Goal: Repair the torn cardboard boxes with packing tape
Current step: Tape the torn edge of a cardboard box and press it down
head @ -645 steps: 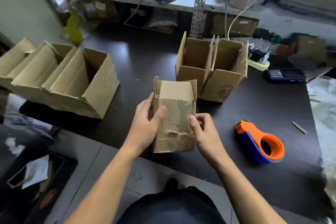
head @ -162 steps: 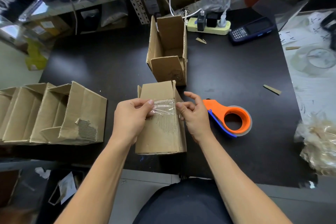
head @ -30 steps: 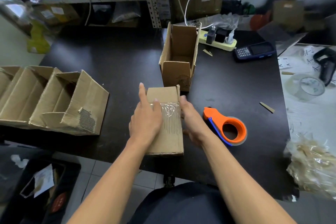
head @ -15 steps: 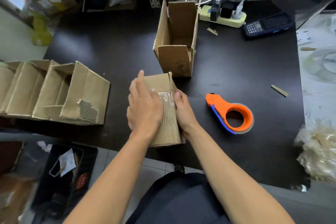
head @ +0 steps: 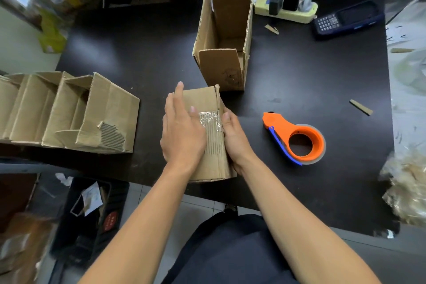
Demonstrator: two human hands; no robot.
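Head view: the box [head: 208, 163] lies on its side at the near edge of the surface [head: 143, 57]. The left hand [head: 182, 132] presses flat, fingers straight, likely to bed the tape [head: 211, 117] over the tear. The right hand [head: 232, 138] cups the box's side, bracing it. The dispenser [head: 297, 139] lies near the right hand, within reach.

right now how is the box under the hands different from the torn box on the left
The box under the hands has clear tape over its damaged patch; the torn box on the left shows bare corrugation with no tape. The left hand presses flat on the first and the right hand holds its side; nothing touches the torn box, which sits among other boxes. Both are brown cardboard on the dark table.
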